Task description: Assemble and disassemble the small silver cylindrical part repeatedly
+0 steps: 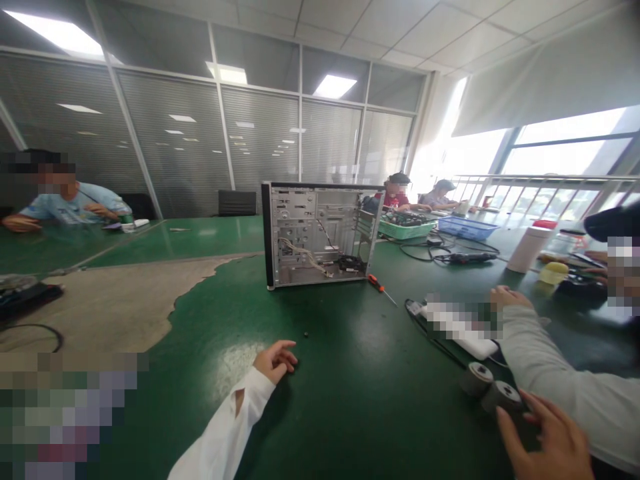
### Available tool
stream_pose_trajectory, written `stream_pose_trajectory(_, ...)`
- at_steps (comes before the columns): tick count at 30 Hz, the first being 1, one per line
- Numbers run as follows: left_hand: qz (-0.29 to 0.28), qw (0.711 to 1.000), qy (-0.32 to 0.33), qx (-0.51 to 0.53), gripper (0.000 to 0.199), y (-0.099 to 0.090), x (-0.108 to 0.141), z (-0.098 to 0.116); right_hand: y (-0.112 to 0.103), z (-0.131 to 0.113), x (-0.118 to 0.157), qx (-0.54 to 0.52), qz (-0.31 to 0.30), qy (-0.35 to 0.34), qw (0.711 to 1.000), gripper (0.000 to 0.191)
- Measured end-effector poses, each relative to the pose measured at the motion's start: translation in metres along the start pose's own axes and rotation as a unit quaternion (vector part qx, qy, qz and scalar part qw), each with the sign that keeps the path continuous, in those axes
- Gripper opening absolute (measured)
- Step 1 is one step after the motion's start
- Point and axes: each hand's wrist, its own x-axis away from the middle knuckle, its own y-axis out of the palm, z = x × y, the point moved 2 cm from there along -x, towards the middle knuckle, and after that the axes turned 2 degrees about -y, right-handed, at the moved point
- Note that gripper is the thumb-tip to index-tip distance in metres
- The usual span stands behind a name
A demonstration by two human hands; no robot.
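My left hand [276, 361], in a white sleeve, is over the green table with its fingers loosely bent and apart, holding nothing that I can see. Just beyond its fingertips lies a tiny dark piece [306, 335], too small to name. At the lower right, my right hand [550, 437] has thumb and fingers spread beside two short grey cylinders [501, 396]; whether it touches the nearer one I cannot tell. An open computer case [317, 233] stands upright in front of me, with loose cables inside. By its right corner lies an orange-handled screwdriver [377, 285].
A co-worker's grey-sleeved arm [545, 360] reaches in from the right near a white power strip [463, 330]. Behind are a green basket [407, 229], a blue basket [465, 228] and a pale bottle [529, 250]. The table's green cover [200, 320] is torn at left.
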Motion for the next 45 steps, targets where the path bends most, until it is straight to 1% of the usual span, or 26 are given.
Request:
stream_pose_trajectory(1, 0.001, 1.000, 0.001, 0.000, 0.046, 0.000, 0.000, 0.000, 0.002, -0.013, -0.003, -0.011, -0.001, -0.029, 1.000, 0.043)
stream_pose_trajectory(2, 0.001, 1.000, 0.002, 0.000, 0.046, 0.000, 0.000, 0.000, 0.007, -0.028, -0.006, -0.033, -0.021, -0.066, 0.997, 0.040)
stream_pose_trajectory(3, 0.002, 1.000, 0.003, -0.001, 0.045, 0.000, 0.000, 0.000, 0.013, -0.046, -0.010, -0.071, -0.056, -0.110, 0.990, 0.037)
stream_pose_trajectory(4, 0.003, 1.000, 0.004, -0.002, 0.045, 0.000, 0.000, 0.000, 0.023, -0.065, -0.013, -0.113, -0.124, -0.144, 0.975, 0.035)
stream_pose_trajectory(6, 0.007, 1.000, 0.003, -0.006, 0.044, -0.001, -0.001, 0.001, 0.046, -0.106, -0.017, -0.159, -0.264, -0.184, 0.933, 0.039)
stream_pose_trajectory(7, 0.010, 1.000, 0.001, -0.008, 0.044, -0.001, -0.001, 0.001, 0.059, -0.127, -0.018, -0.175, -0.315, -0.202, 0.911, 0.045)
stream_pose_trajectory(9, 0.012, 1.000, -0.001, -0.009, 0.044, -0.001, 0.000, 0.001, 0.085, -0.167, -0.018, -0.190, -0.379, -0.236, 0.874, 0.057)
stream_pose_trajectory(11, 0.014, 1.000, 0.001, -0.006, 0.045, -0.001, 0.000, 0.001, 0.111, -0.202, -0.018, -0.192, -0.402, -0.261, 0.856, 0.061)
stream_pose_trajectory(12, 0.016, 1.000, 0.001, -0.004, 0.045, -0.001, 0.000, 0.001, 0.123, -0.217, -0.018, -0.195, -0.403, -0.275, 0.851, 0.060)
stream_pose_trajectory(14, 0.022, 1.000, -0.001, 0.001, 0.046, -0.001, 0.001, 0.002, 0.146, -0.240, -0.017, -0.208, -0.388, -0.303, 0.845, 0.057)
stream_pose_trajectory(15, 0.024, 1.000, -0.003, 0.003, 0.046, -0.001, 0.001, 0.002, 0.155, -0.248, -0.017, -0.218, -0.379, -0.317, 0.842, 0.053)
stream_pose_trajectory(17, 0.024, 1.000, -0.006, 0.011, 0.047, -0.001, 0.001, 0.002, 0.167, -0.257, -0.016, -0.239, -0.366, -0.338, 0.833, 0.042)
stream_pose_trajectory(19, 0.020, 1.000, -0.006, 0.014, 0.048, -0.001, 0.002, 0.003, 0.169, -0.256, -0.015, -0.254, -0.363, -0.348, 0.826, 0.033)
stream_pose_trajectory(21, 0.017, 1.000, -0.005, 0.011, 0.048, -0.001, 0.002, 0.004, 0.161, -0.247, -0.014, -0.261, -0.363, -0.356, 0.821, 0.032)
stream_pose_trajectory(23, 0.013, 1.000, -0.003, 0.006, 0.047, -0.001, 0.001, 0.004, 0.144, -0.232, -0.014, -0.258, -0.362, -0.364, 0.818, 0.033)
stream_pose_trajectory(25, 0.011, 1.000, -0.003, 0.005, 0.047, -0.001, 0.001, 0.004, 0.123, -0.210, -0.017, -0.244, -0.359, -0.362, 0.825, 0.034)
stream_pose_trajectory(27, 0.013, 1.000, -0.004, 0.008, 0.047, -0.001, 0.001, 0.003, 0.101, -0.180, -0.024, -0.217, -0.353, -0.342, 0.843, 0.032)
stream_pose_trajectory(29, 0.017, 1.000, -0.002, 0.013, 0.046, -0.001, 0.001, 0.002, 0.080, -0.140, -0.033, -0.167, -0.327, -0.319, 0.874, 0.029)
stream_pose_trajectory(32, 0.019, 1.000, -0.001, 0.021, 0.045, 0.000, 0.001, 0.001, 0.051, -0.067, -0.051, -0.079, -0.234, -0.246, 0.937, 0.023)
stream_pose_trajectory(33, 0.019, 1.000, -0.002, 0.022, 0.045, 0.000, 0.001, 0.001, 0.042, -0.041, -0.056, -0.050, -0.207, -0.222, 0.952, 0.024)
stream_pose_trajectory(35, 0.016, 1.000, -0.005, 0.022, 0.045, 0.001, 0.000, 0.001, 0.029, 0.006, -0.063, 0.008, -0.169, -0.175, 0.970, 0.026)
stream_pose_trajectory(36, 0.015, 1.000, -0.006, 0.020, 0.045, 0.001, 0.000, 0.001, 0.024, 0.026, -0.064, 0.022, -0.163, -0.158, 0.974, 0.025)
stream_pose_trajectory(38, 0.015, 1.000, -0.006, 0.015, 0.045, 0.000, 0.000, 0.001, 0.022, 0.058, -0.063, 0.027, -0.188, -0.138, 0.972, 0.022)
stream_pose_trajectory(40, 0.019, 1.000, -0.005, 0.010, 0.045, 0.000, 0.001, 0.001, 0.025, 0.078, -0.058, 0.023, -0.232, -0.114, 0.966, 0.019)
stream_pose_trajectory(42, 0.024, 1.000, -0.003, 0.006, 0.046, -0.001, 0.001, 0.002, 0.030, 0.088, -0.053, 0.024, -0.261, -0.089, 0.961, 0.017)
stream_pose_trajectory(45, 0.027, 1.000, -0.003, 0.004, 0.046, -0.001, 0.002, 0.003, 0.033, 0.093, -0.048, 0.025, -0.267, -0.073, 0.961, 0.016)
